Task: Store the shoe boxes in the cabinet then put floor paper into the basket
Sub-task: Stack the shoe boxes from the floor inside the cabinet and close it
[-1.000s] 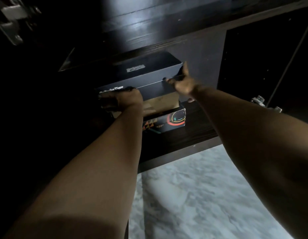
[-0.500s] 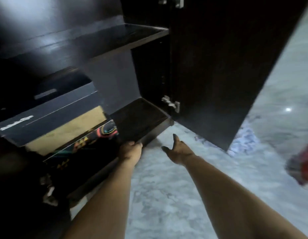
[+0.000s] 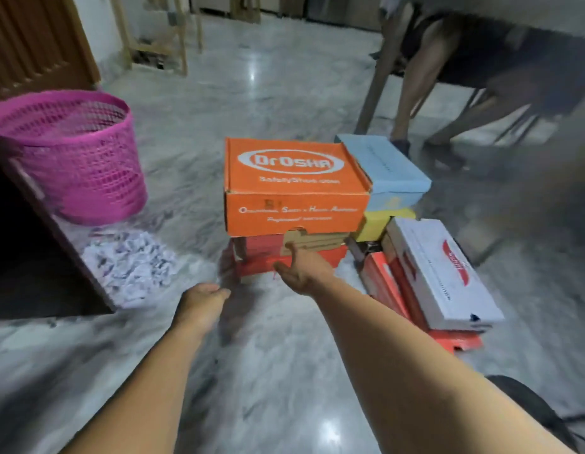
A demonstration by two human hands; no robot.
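Both arms reach out over the marble floor toward a cluster of shoe boxes. The left hand hangs low with its fingers relaxed and loosely spread, holding nothing, just short of the near left corner of the bottom red box. The right hand is palm-up with fingers straight and thumb apart, also empty, right in front of that red box's near face; whether it touches is unclear.

The orange box sits on the red box, its near edge overhanging slightly. Behind and to the right, a light blue box rests on a yellow box, touching the orange box's right side. Further right, a white box lies tilted on top of red-orange boxes on the floor.

A pile of crumpled paper lies on the floor to the left, against the dark cabinet edge, and just in front of the pink basket. A strip of bare floor separates the paper from the boxes, and the floor nearest the camera is open. Another person's legs and chair legs stand behind the boxes.
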